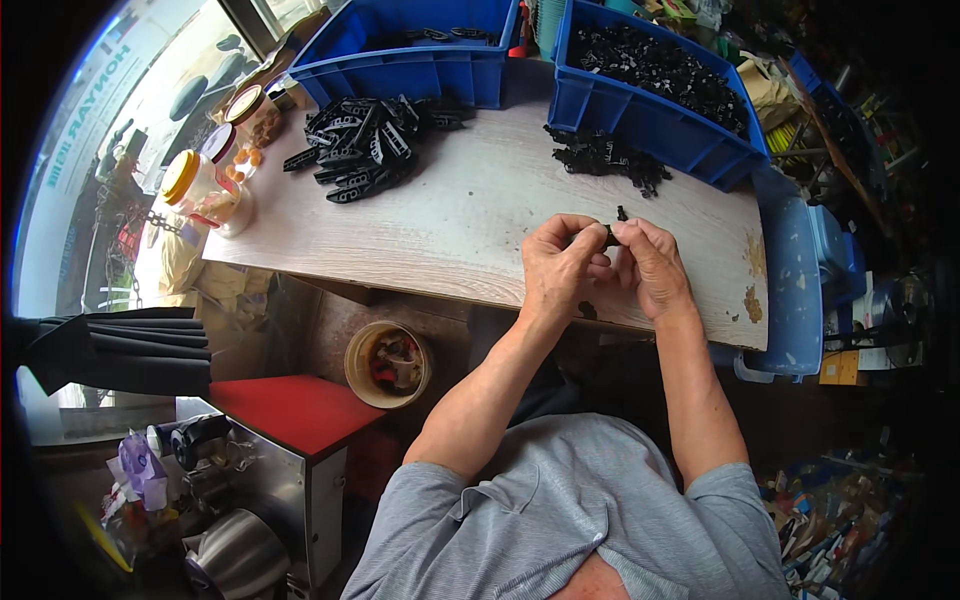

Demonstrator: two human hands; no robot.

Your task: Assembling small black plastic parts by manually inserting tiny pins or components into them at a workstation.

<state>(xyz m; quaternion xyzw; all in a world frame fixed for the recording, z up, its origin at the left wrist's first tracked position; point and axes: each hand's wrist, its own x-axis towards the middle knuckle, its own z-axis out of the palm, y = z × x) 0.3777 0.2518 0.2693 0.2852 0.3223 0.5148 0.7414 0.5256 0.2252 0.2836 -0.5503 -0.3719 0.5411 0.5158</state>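
Close together above the table's near edge, my left hand (560, 262) and my right hand (655, 265) pinch a small black plastic part (609, 236) between thumbs and fingertips. Its exact shape is mostly covered by my fingers. Just beyond them a tiny black piece (622, 213) shows near the fingertips. A heap of small black clips (605, 160) lies on the table in front of the right blue bin. To the left is a pile of longer black plastic pieces (365, 145) with pale markings.
The wooden table (450, 230) carries a left blue bin (400, 75) and a right blue bin (650, 125), each with black parts inside. Lidded jars (205, 195) stand at the left end. A round waste bucket (388, 365) and a red-topped cabinet (290, 410) are below.
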